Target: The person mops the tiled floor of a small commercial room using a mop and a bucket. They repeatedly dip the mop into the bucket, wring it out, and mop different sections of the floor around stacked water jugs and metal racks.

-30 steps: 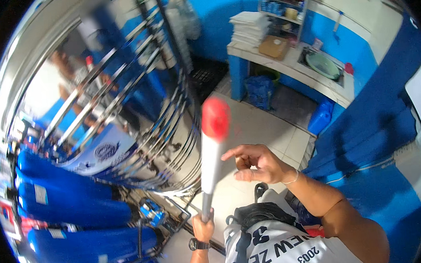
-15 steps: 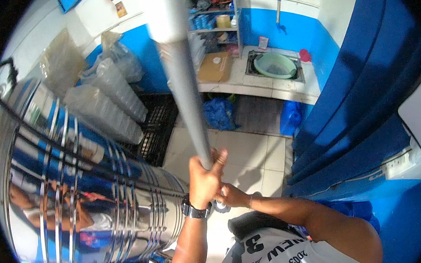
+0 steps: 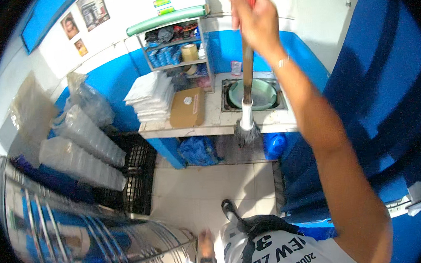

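Note:
My right hand (image 3: pixel 260 21), raised at the top of the view, is closed round the red grip of a long-handled brush (image 3: pixel 248 74). The brush hangs nearly upright, with a brown shaft, a white collar and grey bristles at the lower end. Its bristles hang in front of the counter's edge, with a pale green basin (image 3: pixel 262 100) behind the shaft. Low down, my left hand (image 3: pixel 206 241), with a dark watch at the wrist, is beside the shiny steel tank (image 3: pixel 145 240). Its fingers are blurred, and a thin white strip shows beside the wrist.
A tiled counter (image 3: pixel 220 125) carries a stack of white packs (image 3: pixel 150 94), a flat brown carton (image 3: pixel 187 108) and a sink. Shelves (image 3: pixel 178 65) stand behind. Wrapped clear containers (image 3: pixel 86 158) rest on black crates (image 3: pixel 136 157) at left. A dark blue curtain (image 3: pixel 364 70) hangs at right.
My right hand has risen from waist height and now holds up the brush. My left hand has dropped beside the tank. The grey-white pole it gripped is no longer seen. The view has shifted.

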{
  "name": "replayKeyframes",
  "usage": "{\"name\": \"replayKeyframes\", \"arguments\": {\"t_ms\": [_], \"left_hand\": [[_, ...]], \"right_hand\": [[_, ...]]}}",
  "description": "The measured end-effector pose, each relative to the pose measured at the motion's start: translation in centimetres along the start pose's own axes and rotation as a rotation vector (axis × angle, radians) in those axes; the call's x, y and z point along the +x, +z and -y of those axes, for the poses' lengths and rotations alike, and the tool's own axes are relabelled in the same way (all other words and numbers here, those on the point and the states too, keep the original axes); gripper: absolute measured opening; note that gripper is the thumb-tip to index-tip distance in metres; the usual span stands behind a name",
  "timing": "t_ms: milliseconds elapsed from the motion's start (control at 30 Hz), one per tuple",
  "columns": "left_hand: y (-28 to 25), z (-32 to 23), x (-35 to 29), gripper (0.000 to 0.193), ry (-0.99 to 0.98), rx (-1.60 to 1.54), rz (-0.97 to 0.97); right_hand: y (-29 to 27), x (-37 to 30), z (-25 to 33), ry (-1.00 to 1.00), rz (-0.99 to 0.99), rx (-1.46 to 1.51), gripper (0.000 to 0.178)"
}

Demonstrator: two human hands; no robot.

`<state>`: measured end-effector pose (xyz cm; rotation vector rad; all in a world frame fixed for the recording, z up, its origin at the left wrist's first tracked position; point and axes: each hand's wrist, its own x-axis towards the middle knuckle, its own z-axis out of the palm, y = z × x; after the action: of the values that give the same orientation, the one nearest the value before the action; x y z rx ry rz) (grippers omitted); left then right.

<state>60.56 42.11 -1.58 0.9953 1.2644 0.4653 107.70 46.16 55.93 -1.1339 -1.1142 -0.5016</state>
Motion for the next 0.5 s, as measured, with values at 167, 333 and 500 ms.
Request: {"name": "replayKeyframes", "arguments": {"t_ms": [167,333,500], "left_hand": [[-1.9,10.5,5.5,0.028,-0.224,0.073,0.060],[4.4,-2.2,20.2,0.022,0.084,-0.199,0.452],[18.9,-27.1,27.8,0.025,0.645,0.278,0.486]], "right_hand": [[-2.4,14.7,-5.4,-0.227,-0.194,-0.195,0.032],[-4.8,19.5,-13.2,-0.169,-0.327,-0.334,0.029],[-8.1,17.3,-20.4,-0.253,-0.308,-0.286,0.029]]}}
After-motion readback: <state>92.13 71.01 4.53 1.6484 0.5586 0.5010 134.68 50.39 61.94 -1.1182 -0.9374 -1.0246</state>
